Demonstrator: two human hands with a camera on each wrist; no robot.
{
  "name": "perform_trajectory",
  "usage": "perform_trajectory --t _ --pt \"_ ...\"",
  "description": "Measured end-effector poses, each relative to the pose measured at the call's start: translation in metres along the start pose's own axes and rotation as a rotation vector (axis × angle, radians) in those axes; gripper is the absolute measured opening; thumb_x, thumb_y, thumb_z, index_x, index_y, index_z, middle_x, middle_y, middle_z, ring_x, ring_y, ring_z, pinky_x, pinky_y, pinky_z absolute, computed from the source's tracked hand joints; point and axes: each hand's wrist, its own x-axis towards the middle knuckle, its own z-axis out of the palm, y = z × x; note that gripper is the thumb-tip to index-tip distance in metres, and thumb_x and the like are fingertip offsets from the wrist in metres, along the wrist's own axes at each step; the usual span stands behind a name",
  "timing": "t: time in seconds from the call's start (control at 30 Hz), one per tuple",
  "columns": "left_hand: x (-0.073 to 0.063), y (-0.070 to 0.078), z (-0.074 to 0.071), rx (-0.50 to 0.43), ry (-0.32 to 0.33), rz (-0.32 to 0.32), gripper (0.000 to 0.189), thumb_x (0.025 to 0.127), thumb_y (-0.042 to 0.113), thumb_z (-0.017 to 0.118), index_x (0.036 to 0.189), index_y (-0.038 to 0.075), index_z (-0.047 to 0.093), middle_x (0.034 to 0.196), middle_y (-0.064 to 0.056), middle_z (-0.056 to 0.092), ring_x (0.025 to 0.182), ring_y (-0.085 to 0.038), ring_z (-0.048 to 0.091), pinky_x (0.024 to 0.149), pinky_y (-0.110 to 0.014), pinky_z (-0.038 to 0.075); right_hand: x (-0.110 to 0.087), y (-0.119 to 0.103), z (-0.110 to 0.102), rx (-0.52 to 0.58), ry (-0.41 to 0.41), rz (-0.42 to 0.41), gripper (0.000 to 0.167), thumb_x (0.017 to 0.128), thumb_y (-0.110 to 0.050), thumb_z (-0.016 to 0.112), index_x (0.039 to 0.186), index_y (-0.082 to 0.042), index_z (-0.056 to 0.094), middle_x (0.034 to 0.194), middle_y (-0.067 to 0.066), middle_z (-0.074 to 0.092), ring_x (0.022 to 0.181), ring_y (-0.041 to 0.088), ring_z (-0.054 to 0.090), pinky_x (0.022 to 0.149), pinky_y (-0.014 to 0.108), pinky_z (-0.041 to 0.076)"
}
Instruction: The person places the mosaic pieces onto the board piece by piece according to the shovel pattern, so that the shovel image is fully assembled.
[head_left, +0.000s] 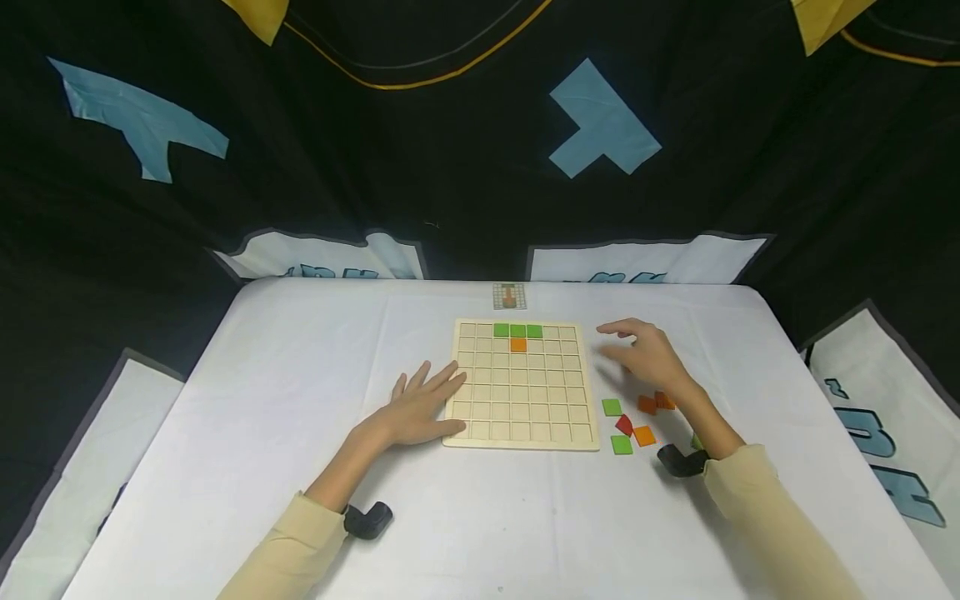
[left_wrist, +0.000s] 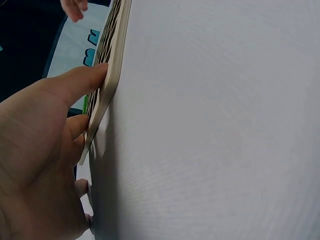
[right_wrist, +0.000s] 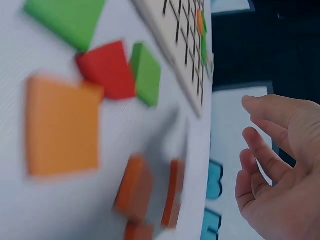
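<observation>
A pale wooden grid board (head_left: pixel 517 392) lies on the white table. Three green square tiles (head_left: pixel 517 331) sit side by side in its back row, with one orange tile (head_left: pixel 518 345) directly below the middle one. My left hand (head_left: pixel 416 414) rests on the board's left edge, fingers spread; the left wrist view shows the thumb (left_wrist: pixel 87 82) against its rim. To the right of the board, my right hand (head_left: pixel 648 354) hovers with bent fingers and nothing between them. Loose tiles lie below it: green (head_left: pixel 622 445), red (head_left: pixel 624 425), orange (head_left: pixel 644 436) and darker orange-brown (head_left: pixel 647 405).
A small card with a gridded picture (head_left: pixel 509 297) lies behind the board. Another green tile (head_left: pixel 697 442) is partly hidden by the right wrist. A black wrist camera (head_left: pixel 367 521) sits on the left forearm. Dark cloth (head_left: pixel 472 183) hangs behind the table.
</observation>
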Motion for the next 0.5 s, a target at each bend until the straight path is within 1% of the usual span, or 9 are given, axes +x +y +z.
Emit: perform_trajectory --t 0.1,0.2,0.3,0.33,0.43,0.5 --pt "0.000 0.000 0.000 0.001 -0.001 0.002 0.080 0.095 0.053 0.058 0.159 0.013 0.029 0.166 -0.005 0.013 0.149 -0.044 -0.002 0.111 -0.070 -0.003 -0.009 0.012 -0.005 -0.008 0.007 0.030 0.037 0.091 -0.015 0.071 0.126 -0.004 0.068 0.136 0.021 0.056 0.116 0.040 0.052 0.091 0.056 0.048" --pt "0.000 0.000 0.000 0.003 0.001 0.003 0.080 0.096 0.053 0.058 0.159 0.013 0.029 0.166 -0.005 0.013 0.149 -0.044 -0.001 0.111 -0.070 -0.002 -0.017 0.024 -0.008 -0.026 -0.007 0.060 0.037 0.091 -0.013 0.072 0.126 -0.002 0.068 0.137 0.023 0.055 0.118 0.042 0.052 0.089 0.056 0.050" --pt "-0.001 0.001 -0.001 -0.001 0.000 0.002 0.080 0.096 0.052 0.058 0.159 0.013 0.029 0.166 -0.006 0.013 0.149 -0.044 -0.001 0.111 -0.070 -0.002 -0.023 0.033 -0.010 -0.043 -0.026 0.096 0.038 0.091 -0.011 0.073 0.127 -0.003 0.067 0.136 0.023 0.056 0.119 0.043 0.051 0.095 0.058 0.047" --pt "-0.001 0.001 -0.001 -0.002 0.000 0.001 0.080 0.096 0.052 0.058 0.159 0.013 0.029 0.166 -0.006 0.013 0.149 -0.044 -0.001 0.111 -0.070 -0.002 -0.024 0.036 -0.010 -0.043 -0.038 0.101 0.038 0.091 -0.010 0.072 0.128 -0.002 0.066 0.136 0.024 0.055 0.120 0.044 0.050 0.098 0.059 0.044" --pt "-0.001 0.001 -0.001 0.001 -0.002 -0.001 0.080 0.096 0.052 0.058 0.159 0.013 0.029 0.166 -0.006 0.013 0.149 -0.044 -0.001 0.111 -0.070 -0.002 -0.026 0.043 -0.011 -0.054 -0.050 0.123 0.039 0.091 -0.010 0.072 0.129 -0.002 0.066 0.135 0.024 0.056 0.120 0.043 0.048 0.100 0.060 0.042" --pt "0.000 0.001 0.000 0.003 -0.001 -0.003 0.080 0.095 0.052 0.058 0.159 0.013 0.029 0.166 -0.006 0.013 0.149 -0.044 -0.001 0.111 -0.070 -0.002 -0.026 0.046 -0.011 -0.061 -0.057 0.123 0.040 0.091 -0.009 0.072 0.130 -0.002 0.065 0.134 0.023 0.057 0.121 0.042 0.047 0.101 0.059 0.041"
